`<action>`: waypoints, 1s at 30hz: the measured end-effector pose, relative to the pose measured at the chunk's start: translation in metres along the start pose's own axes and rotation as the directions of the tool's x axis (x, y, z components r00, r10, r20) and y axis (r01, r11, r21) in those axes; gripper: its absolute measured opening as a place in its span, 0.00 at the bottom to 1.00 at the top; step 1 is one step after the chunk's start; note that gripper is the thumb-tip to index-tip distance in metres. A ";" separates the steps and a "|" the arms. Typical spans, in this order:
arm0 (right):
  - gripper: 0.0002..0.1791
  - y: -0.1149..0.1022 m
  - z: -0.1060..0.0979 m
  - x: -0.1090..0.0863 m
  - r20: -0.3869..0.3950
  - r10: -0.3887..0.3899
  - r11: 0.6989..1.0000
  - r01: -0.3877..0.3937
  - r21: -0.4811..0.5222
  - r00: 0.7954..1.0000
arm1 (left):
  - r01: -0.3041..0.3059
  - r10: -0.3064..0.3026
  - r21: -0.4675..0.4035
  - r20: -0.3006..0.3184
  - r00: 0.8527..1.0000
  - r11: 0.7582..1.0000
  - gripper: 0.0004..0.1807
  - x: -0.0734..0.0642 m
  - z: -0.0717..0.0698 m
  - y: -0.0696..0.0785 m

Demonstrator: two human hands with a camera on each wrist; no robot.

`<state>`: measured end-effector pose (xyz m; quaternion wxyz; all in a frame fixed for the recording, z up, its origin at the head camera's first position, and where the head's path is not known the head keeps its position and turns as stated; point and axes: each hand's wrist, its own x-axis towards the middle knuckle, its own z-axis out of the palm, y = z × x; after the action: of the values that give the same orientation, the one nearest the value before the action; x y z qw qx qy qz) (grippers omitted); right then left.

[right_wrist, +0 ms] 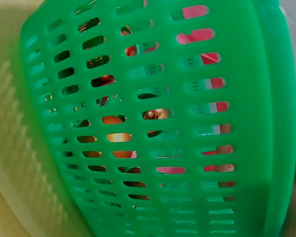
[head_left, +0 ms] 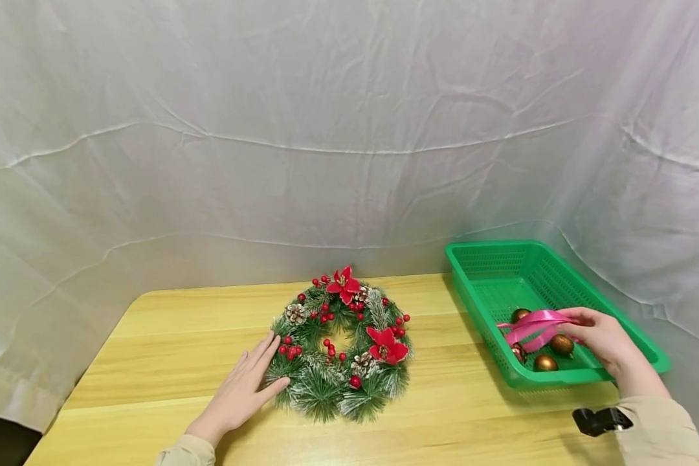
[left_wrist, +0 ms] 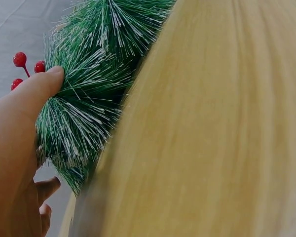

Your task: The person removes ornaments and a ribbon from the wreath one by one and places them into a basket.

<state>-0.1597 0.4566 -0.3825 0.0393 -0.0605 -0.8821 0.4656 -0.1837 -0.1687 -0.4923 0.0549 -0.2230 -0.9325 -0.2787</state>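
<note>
A round Christmas wreath (head_left: pixel 320 395) with red berries, pinecones and two red poinsettias lies on the wooden table. At its left edge rests my left hand (head_left: pixel 241 388), fingers extended and thumb apart; in the left wrist view the thumb (left_wrist: pixel 49 81) touches the green needles. My right hand (head_left: pixel 602 340) reaches over the near rim of the green basket (head_left: pixel 495 288) and pinches a pink ribbon (head_left: pixel 536 323). Around the ribbon sit several brown-gold ornament balls (head_left: pixel 545 362) in the basket's near end. The basket wall (right_wrist: pixel 246 123) hides most of that hand in the right wrist view.
The yellowish wooden table (head_left: pixel 169 349) runs beneath everything, with its rounded far-left corner showing. A pale grey cloth (head_left: pixel 349 194) hangs behind and along both sides. The basket stands at the table's right, close to the cloth. A black device (head_left: pixel 602 421) is on the right wrist.
</note>
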 end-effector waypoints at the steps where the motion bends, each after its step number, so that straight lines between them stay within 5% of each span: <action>1: 0.15 -0.001 0.001 0.000 0.005 -0.002 0.999 0.002 -0.036 1.000 | 0.001 -0.001 -0.001 0.001 1.000 1.000 0.45 0.000 0.000 0.000; 6: 0.28 -0.011 0.008 -0.002 0.033 -0.004 0.980 0.010 -0.200 0.999 | 0.004 -0.004 -0.001 0.002 1.000 1.000 0.45 0.000 0.001 -0.001; 15: 0.35 -0.023 0.020 -0.003 0.087 -0.039 0.914 0.071 -0.401 0.995 | 0.000 0.000 0.008 0.006 1.000 1.000 0.45 0.003 0.001 -0.001; 22: 0.34 -0.036 0.038 -0.008 0.001 -0.108 0.867 0.095 -0.489 0.994 | -0.016 0.016 0.029 -0.008 1.000 0.999 0.47 0.006 -0.001 0.000; 25: 0.30 -0.046 0.053 -0.009 -0.061 -0.231 0.859 0.174 -0.481 0.971 | -0.027 0.027 0.038 -0.008 1.000 0.999 0.48 0.007 -0.004 0.001; 30: 0.29 -0.065 0.086 -0.006 -0.049 -0.456 0.805 0.388 -0.450 0.889 | -0.039 0.039 0.055 0.011 0.999 0.998 0.49 0.009 -0.013 0.003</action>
<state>-0.1692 0.3494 -0.3767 0.1961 0.0944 -0.9476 0.2340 -0.1909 -0.1695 -0.4779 0.0620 -0.2409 -0.9355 -0.2508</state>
